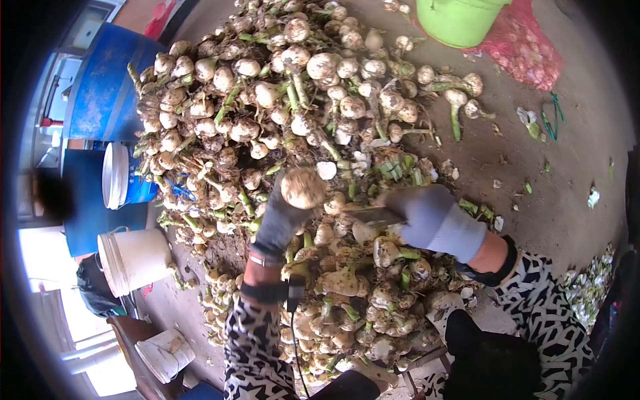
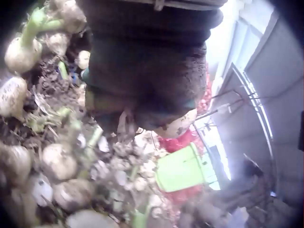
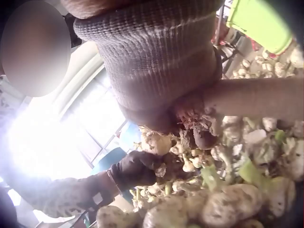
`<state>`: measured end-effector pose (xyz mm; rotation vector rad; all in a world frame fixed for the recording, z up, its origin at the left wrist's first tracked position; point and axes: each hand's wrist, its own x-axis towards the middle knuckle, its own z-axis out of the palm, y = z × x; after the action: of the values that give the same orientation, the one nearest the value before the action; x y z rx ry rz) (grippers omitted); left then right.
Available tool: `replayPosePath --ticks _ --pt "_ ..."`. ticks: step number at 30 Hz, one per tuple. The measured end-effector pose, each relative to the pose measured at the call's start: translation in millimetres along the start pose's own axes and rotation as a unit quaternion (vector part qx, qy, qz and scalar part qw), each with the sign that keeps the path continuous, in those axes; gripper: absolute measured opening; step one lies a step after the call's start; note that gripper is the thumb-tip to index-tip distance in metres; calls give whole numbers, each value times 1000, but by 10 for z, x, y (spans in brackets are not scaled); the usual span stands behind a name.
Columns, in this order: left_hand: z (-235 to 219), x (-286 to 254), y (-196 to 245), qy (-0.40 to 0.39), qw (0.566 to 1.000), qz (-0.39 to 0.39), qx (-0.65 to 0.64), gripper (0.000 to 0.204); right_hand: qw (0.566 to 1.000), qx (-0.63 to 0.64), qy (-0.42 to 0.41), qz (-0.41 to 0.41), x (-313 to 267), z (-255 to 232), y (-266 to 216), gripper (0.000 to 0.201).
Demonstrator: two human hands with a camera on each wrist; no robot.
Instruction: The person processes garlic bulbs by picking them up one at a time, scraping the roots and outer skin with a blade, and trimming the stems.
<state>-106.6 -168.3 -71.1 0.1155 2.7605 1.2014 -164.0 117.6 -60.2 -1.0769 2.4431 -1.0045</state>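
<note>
Heap of bulbs point(image 1: 267, 93) is spread toward eleven and six o'clock. By the left hand point(image 1: 277, 223), a soiled bulb point(image 1: 302, 188) is grasped near centre; by the right hand point(image 1: 430, 213), at three o'clock from it, a dark flat tool point(image 1: 375, 216) is gripped.

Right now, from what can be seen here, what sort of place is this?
Probably a farm shed or storeroom: a great heap of bulbs, perhaps garlic, lies on the bare floor, with a filled red net and a blue barrel nearby.
</note>
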Motion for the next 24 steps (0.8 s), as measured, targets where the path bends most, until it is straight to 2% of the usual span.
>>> replayPosePath --ticks 1,2,3,4,5,7,8,9,10,11,13,14,15,16,17,18,19,20,21,22,23,24 --pt "34 -54 129 -14 997 69 25 74 999 -32 20 -23 63 20 -81 16" --pt "90 -130 286 -13 991 14 -133 79 996 -64 40 -47 97 29 -151 16" --pt "161 -184 468 -13 957 -43 -287 84 996 -67 42 -43 105 10 -220 16" --pt "247 -230 543 -5 976 18 -215 94 991 -119 38 -41 93 -25 -290 20" --pt "222 -298 859 0 878 -181 -443 101 984 -169 34 -38 49 -69 -337 24" --pt "235 -384 950 -26 851 -139 -505 105 980 -187 47 -36 -87 -155 -376 27" --pt "282 -407 1035 -29 851 -136 -507 105 976 -207 34 -59 -159 -189 -382 29" --pt "349 -428 1153 2 882 -153 -446 106 971 -224 21 -83 -224 -220 -405 34" --pt "397 -440 1235 34 908 -169 -383 107 976 -211 -36 -38 -254 -260 -457 35" --pt "475 -482 1177 34 908 -167 -383 107 976 -213 -35 -38 -289 -301 -480 35" --pt "674 -624 1007 69 974 -55 -208 107 985 -168 -39 -28 -367 -343 -499 37" --pt "730 -736 1042 86 942 -124 -300 105 985 -167 -39 -24 -407 -319 -491 37" --pt "693 -718 1178 81 942 -125 -302 105 985 -170 -31 -8 -447 -256 -466 34" --pt "623 -669 1351 56 902 -210 -373 103 984 -174 -22 5 -454 -181 -407 32" --pt "591 -632 1445 29 850 -293 -437 102 980 -152 -86 94 -303 -53 -124 32" --pt "637 -713 1590 -38 779 -210 -589 99 963 -124 -148 187 -187 -3 70 32" --pt "563 -825 1754 -179 897 -7 -403 106 962 -112 -145 203 -344 64 155 32" --pt "596 -856 1738 -193 889 -7 -415 112 967 42 -102 228 -508 62 188 29" --pt "648 -861 1708 -172 888 1 -427 118 956 179 -69 221 -530 -8 292 26" --pt "624 -829 1729 -84 885 -80 -452 119 921 320 -37 219 -559 -57 360 23" --pt "599 -733 1743 -19 870 -150 -470 120 862 455 16 225 -601 -97 404 19" --pt "637 -653 1537 -13 906 -94 -412 110 806 552 6 211 -593 66 455 16"
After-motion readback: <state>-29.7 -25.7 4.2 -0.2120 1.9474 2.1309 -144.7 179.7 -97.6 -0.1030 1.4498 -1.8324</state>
